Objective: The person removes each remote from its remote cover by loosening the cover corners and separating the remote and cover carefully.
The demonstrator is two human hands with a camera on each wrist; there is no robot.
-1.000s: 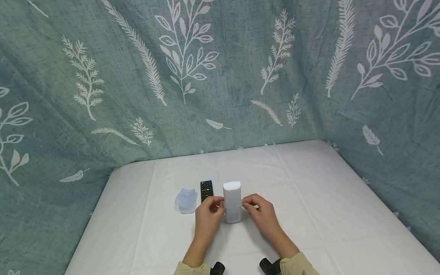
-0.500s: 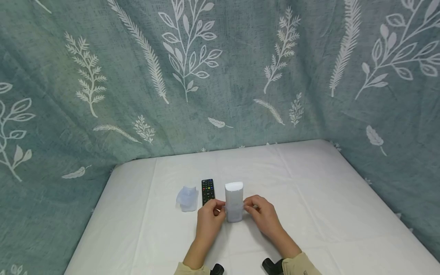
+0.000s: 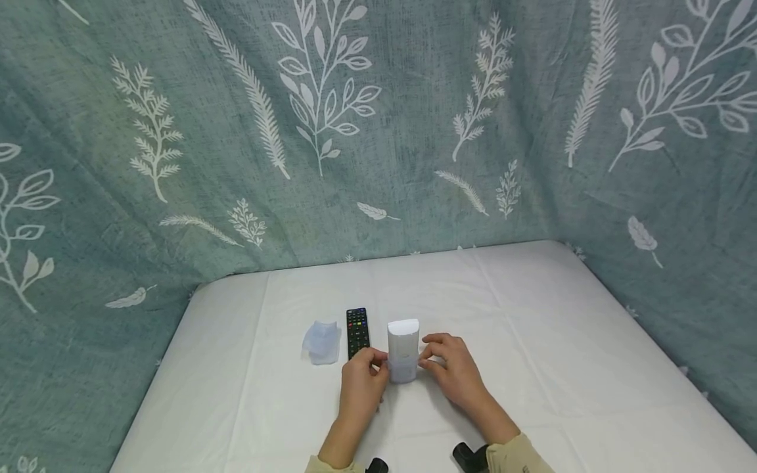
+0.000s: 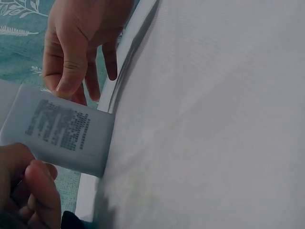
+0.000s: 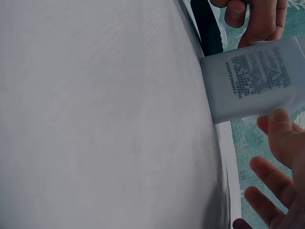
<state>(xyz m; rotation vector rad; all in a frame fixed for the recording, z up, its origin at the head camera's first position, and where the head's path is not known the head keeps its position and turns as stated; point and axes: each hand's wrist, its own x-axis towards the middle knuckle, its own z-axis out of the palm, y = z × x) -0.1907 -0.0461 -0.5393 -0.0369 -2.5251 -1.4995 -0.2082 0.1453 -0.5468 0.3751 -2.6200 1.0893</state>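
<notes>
A white, rounded rectangular container (image 3: 404,345) stands upright on the table, its flat white top uppermost and its lower part greyer. Small dark print covers the face of the container (image 4: 62,124) that the wrist views show. My left hand (image 3: 362,382) pinches its left edge between thumb and forefinger. At the right edge, my right hand (image 3: 454,368) pinches with thumb and forefinger low down, its other fingers spread, as the right wrist view shows. Thin translucent film shows along the container's edge beside the right thumb (image 5: 280,121).
Just behind my left hand lies a black remote control (image 3: 357,328) with coloured buttons. Left of it is a crumpled pale blue translucent piece of plastic (image 3: 322,343). A white cloth covers the table (image 3: 284,407); a green leaf-patterned curtain (image 3: 402,118) hangs behind and at both sides.
The container's top now sits lower in the head view, while its base stays about level. My left hand has shifted slightly down and right, and the right hand's fingers have spread a little.
</notes>
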